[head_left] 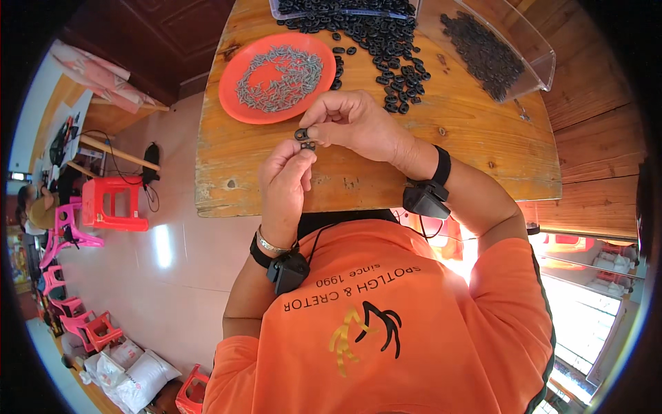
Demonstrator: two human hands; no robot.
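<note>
My left hand [284,176] is raised at the table's near edge, its thumb and fingers pinching a small black plastic piece [308,145]. Just above it, my right hand [352,124] grips another black oval piece [301,134] with a hole in it. The two pieces are close together; whether they touch is too small to tell. An orange-red plate [229,86] lies beyond my hands, with many small grey metal springs [303,76] spread on it. To its right, many loose black oval pieces [396,69] lie scattered on the wooden table [469,159].
A clear bin [541,69] holding small dark parts stands at the far right of the table. Another clear tray [345,12] with black pieces sits at the far edge. Red stool [114,203], pink chairs [69,228] and white sacks [145,379] stand on the floor at left.
</note>
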